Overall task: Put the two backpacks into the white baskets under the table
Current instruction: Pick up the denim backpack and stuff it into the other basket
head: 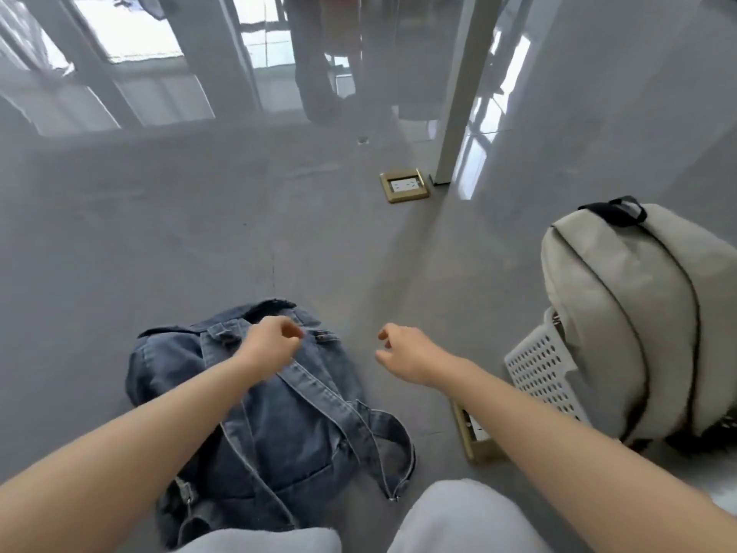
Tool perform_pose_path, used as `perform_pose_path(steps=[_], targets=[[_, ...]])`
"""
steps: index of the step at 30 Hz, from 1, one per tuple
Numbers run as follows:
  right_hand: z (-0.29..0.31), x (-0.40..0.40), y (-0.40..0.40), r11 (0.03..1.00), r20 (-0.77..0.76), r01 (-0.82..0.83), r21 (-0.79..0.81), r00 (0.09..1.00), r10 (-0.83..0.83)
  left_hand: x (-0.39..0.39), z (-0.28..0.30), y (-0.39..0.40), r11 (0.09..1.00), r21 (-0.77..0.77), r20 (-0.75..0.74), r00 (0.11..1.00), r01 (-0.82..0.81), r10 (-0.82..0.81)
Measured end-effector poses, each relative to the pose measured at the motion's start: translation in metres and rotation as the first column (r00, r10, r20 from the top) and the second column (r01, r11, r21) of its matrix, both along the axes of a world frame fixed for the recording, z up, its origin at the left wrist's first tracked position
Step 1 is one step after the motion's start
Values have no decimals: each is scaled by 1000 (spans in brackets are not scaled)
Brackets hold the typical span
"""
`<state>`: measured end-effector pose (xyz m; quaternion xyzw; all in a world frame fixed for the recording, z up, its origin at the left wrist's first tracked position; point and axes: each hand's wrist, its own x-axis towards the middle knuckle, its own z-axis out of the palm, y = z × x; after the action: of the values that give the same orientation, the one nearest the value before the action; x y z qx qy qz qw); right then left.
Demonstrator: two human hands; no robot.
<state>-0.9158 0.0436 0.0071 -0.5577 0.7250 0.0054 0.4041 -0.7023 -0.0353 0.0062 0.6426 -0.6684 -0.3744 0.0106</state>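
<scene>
A blue denim backpack (275,425) lies flat on the grey floor in front of my knees, straps facing up. My left hand (271,345) hovers over its top where the straps meet, fingers curled shut; no strap shows inside them. My right hand (406,353) hangs to the right of that bag with loosely spread fingers and holds nothing. A beige backpack (622,313) with a black top handle sits in a white perforated basket (538,369) at the right. No second basket is in view.
A white table leg (458,89) stands at the upper right. One brass floor socket (404,185) is set beside it, and another (476,437) sits next to the basket, partly hidden by my right forearm. My grey-trousered knees (458,516) fill the bottom edge.
</scene>
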Motion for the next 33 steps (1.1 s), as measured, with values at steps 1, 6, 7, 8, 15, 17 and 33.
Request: perform_pose_path(steps=[1,6,7,8,15,17,33], targets=[[-9,12,-3,999,17,-24,28,1000,23,24,-4,3,998,-60,55,998,-23,27],[-32,60,-19,992,61,-100,82,994,95,128,-24,12,979,-126,375,906,-160,197],[-36,68,-23,992,64,-99,77,994,94,140,-25,18,970,-125,394,887,-210,243],[-41,75,-27,993,63,-90,75,994,86,149,-25,24,953,-133,379,875,-271,301],[-59,118,-59,1000,66,28,-3,997,-28,179,-39,43,737,100,-42,737,-668,674],[-64,126,-68,997,47,76,17,996,-77,177,-41,42,734,111,-73,731,-670,678],[-32,123,-34,912,237,408,-44,891,-388,144,-7,43,793,145,-37,798,-592,602]])
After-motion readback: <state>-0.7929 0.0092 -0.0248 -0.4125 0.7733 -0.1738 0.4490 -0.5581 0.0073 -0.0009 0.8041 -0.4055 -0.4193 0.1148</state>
